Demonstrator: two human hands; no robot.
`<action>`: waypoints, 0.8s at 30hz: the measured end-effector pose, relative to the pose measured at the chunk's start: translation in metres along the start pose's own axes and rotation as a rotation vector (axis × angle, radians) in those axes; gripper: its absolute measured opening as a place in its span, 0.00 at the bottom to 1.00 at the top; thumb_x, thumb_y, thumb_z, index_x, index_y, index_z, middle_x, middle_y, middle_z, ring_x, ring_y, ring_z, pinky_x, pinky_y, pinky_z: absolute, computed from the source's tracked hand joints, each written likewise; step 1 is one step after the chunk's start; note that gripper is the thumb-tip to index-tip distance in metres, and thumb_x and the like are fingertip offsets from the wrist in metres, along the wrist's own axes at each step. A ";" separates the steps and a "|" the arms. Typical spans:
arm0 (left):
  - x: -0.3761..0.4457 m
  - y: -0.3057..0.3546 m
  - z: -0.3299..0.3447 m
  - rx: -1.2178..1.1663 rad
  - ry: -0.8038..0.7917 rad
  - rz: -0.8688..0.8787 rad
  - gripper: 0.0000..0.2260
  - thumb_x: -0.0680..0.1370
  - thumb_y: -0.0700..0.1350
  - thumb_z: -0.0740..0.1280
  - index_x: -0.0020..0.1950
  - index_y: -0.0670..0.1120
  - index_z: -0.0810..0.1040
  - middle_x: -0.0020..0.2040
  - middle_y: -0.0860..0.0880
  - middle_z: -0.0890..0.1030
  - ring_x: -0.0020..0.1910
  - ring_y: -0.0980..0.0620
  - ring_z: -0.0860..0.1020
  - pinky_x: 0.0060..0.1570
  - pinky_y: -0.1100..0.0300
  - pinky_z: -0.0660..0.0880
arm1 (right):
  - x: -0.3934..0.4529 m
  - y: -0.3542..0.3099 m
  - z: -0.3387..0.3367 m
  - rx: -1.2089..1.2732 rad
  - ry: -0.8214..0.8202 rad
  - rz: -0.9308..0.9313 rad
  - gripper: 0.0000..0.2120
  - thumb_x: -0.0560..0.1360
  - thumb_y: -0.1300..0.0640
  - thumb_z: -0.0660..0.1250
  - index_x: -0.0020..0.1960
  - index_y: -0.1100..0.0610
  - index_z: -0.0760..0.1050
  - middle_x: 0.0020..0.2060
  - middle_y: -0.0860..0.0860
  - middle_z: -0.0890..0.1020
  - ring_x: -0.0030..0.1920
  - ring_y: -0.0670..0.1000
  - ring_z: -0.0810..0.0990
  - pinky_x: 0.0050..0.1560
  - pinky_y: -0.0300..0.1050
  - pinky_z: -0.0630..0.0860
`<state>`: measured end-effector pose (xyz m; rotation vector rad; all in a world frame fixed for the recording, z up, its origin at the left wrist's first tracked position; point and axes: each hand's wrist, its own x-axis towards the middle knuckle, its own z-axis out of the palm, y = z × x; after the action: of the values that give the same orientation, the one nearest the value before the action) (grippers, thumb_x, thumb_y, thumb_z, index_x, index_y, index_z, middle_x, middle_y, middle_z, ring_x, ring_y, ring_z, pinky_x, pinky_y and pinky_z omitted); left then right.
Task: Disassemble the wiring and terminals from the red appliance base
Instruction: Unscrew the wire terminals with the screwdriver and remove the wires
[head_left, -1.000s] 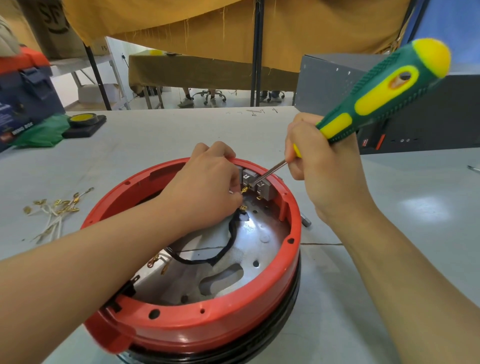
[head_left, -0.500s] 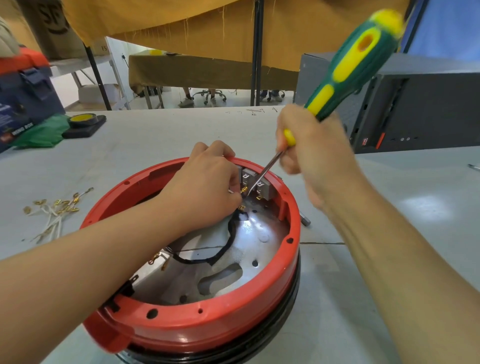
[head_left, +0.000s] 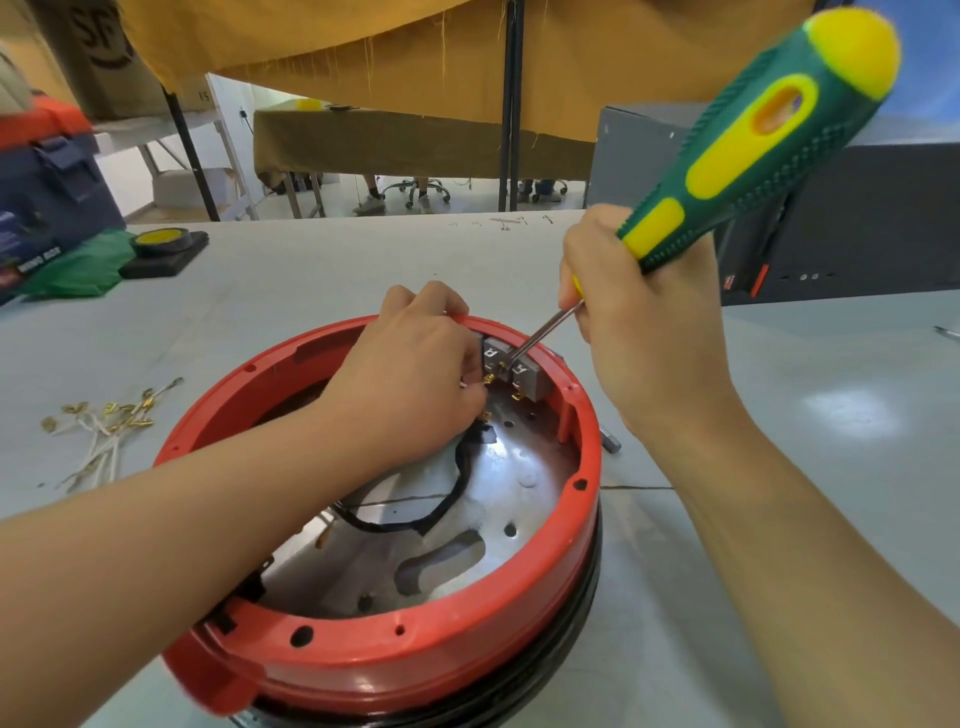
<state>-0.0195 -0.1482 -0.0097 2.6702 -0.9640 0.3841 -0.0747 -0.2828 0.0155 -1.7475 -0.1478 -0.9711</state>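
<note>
We see the round red plastic base (head_left: 395, 660) on the grey table (head_left: 291, 280), shiny metal plate inside. Our right hand (head_left: 644, 332) grips a ribbed green-yellow screwdriver (head_left: 753, 140), tip at the grey terminal block (head_left: 511, 366). Our left hand (head_left: 410, 374) pinches a brass terminal (head_left: 488, 379) beside it.

A red appliance base (head_left: 415, 660) sits on the grey bench (head_left: 291, 291). The left hand (head_left: 410, 374) reaches inside it, fingers curled at the brass terminals (head_left: 488, 379). The right hand (head_left: 644, 332) grips a green-and-yellow screwdriver (head_left: 753, 140), its tip between two grey terminal blocks (head_left: 527, 376). Loose wires (head_left: 104, 431) lie left.
</note>
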 end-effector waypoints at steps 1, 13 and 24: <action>0.000 0.001 0.001 0.008 0.008 -0.001 0.04 0.75 0.46 0.67 0.41 0.50 0.80 0.65 0.50 0.68 0.61 0.48 0.64 0.54 0.63 0.59 | -0.001 -0.001 0.000 -0.006 0.004 -0.017 0.17 0.67 0.59 0.59 0.31 0.73 0.63 0.25 0.62 0.61 0.30 0.62 0.61 0.28 0.45 0.56; 0.000 0.002 -0.002 0.019 0.005 0.011 0.06 0.75 0.46 0.66 0.38 0.53 0.76 0.65 0.50 0.69 0.59 0.47 0.65 0.51 0.63 0.59 | -0.002 0.001 -0.002 -0.037 0.002 -0.022 0.17 0.68 0.59 0.59 0.31 0.74 0.65 0.26 0.66 0.64 0.32 0.64 0.64 0.30 0.50 0.61; 0.001 0.004 -0.003 0.014 0.007 0.001 0.08 0.75 0.44 0.66 0.36 0.51 0.75 0.64 0.50 0.69 0.57 0.46 0.65 0.49 0.65 0.57 | -0.003 0.004 -0.002 -0.034 0.025 -0.026 0.17 0.69 0.59 0.60 0.30 0.73 0.67 0.25 0.63 0.66 0.31 0.61 0.66 0.31 0.51 0.64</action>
<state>-0.0213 -0.1506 -0.0064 2.6795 -0.9641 0.4013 -0.0756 -0.2852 0.0111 -1.7673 -0.1396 -1.0194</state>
